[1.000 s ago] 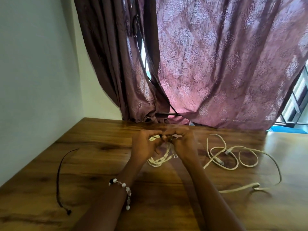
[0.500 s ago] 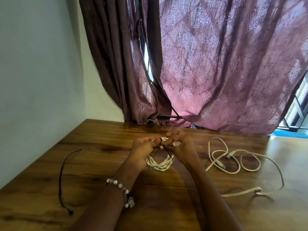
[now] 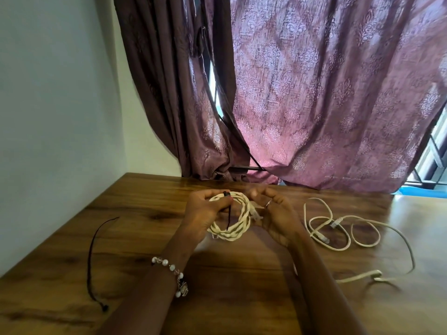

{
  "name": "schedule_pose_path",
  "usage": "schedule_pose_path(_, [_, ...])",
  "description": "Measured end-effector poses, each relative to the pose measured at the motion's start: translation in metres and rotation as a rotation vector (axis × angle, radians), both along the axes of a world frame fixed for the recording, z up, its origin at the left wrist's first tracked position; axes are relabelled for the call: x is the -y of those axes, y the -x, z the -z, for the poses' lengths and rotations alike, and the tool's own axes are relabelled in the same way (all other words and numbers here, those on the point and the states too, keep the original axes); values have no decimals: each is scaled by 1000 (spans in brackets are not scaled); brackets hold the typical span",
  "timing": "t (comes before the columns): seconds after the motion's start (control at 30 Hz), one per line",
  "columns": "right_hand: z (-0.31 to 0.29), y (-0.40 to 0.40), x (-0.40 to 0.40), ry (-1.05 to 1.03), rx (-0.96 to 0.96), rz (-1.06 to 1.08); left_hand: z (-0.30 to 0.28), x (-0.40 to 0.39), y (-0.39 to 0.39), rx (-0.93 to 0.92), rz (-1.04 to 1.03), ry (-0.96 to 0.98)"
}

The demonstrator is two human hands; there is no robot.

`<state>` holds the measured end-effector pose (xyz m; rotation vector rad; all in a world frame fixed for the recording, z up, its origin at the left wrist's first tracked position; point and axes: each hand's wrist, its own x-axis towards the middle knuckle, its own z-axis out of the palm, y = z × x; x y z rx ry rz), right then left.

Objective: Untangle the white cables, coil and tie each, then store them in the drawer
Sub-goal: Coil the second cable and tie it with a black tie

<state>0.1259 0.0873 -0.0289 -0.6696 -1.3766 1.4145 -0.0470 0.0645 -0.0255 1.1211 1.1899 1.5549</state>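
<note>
A coiled white cable (image 3: 232,232) hangs between both hands above the middle of the wooden table (image 3: 237,286). My left hand (image 3: 205,213) grips the coil's left side. A thin black tie (image 3: 228,213) is knotted at the coil's top by that hand's fingertips, its end dangling across the ring. My right hand (image 3: 275,216) holds the coil's right side, fingers partly spread. A second white cable (image 3: 343,233) lies loose and looped on the table to the right, its plugs showing.
A second black tie string (image 3: 93,257) lies on the table at the left. A pale wall borders the table's left side. Purple patterned curtains (image 3: 314,105) hang behind the far edge, with a window grille at the far right.
The hands have drawn slightly apart and the coil now shows as an open ring. The black tie sits knotted at its top. The loose cable has not moved.
</note>
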Motion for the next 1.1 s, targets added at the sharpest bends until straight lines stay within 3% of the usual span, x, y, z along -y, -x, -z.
schedule_pose_path(0.13, [7,8,-3,206,15,8,3,-1,-3,-384,20,-207])
schedule_pose_path(0.27, [10,13,-6,323,45,-50,3,0,-4,-661,19,-414])
schedule_pose_path(0.4, [9,13,-5,414,-60,-9,4,-3,-3,-883,12,-521])
schedule_pose_path(0.53, [1,17,1,486,-219,-7,6,-5,-4,-875,-29,-568])
schedule_pose_path(0.7, [4,15,-2,448,-281,129,8,-5,-7,-923,-23,-547])
schedule_pose_path(0.87, [8,9,-2,329,-134,272,14,-7,-12,-880,60,-546])
schedule_pose_path(0.97, [3,11,2,59,66,430,15,-7,-12,-817,48,-502])
schedule_pose_path(1.1, [6,16,-4,-197,272,601,13,-4,-16,-603,105,-355])
